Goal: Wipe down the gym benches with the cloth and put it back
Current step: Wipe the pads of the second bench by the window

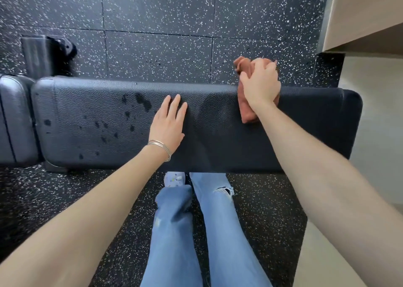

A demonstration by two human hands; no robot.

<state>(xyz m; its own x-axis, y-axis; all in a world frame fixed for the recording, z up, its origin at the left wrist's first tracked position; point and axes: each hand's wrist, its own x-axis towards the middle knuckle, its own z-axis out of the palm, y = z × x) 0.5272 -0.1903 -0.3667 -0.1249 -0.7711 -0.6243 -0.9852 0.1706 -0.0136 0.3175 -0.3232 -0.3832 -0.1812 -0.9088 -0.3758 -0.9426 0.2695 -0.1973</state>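
Note:
A long black padded gym bench (218, 138) runs across the view, with dark wet spots on its left half. My right hand (260, 84) is shut on a rust-brown cloth (247, 112) at the bench's far edge, toward its right end; the cloth hangs over the edge and lies partly on the pad. My left hand (169, 121) rests flat on the middle of the pad with its fingers spread, holding nothing. Thin bangles circle the left wrist.
A second black pad (15, 121) adjoins the bench at the left. A black frame part (46, 55) stands on the speckled rubber floor behind. A wooden ledge (366, 14) juts in at the upper right. My legs in blue jeans stand in front of the bench.

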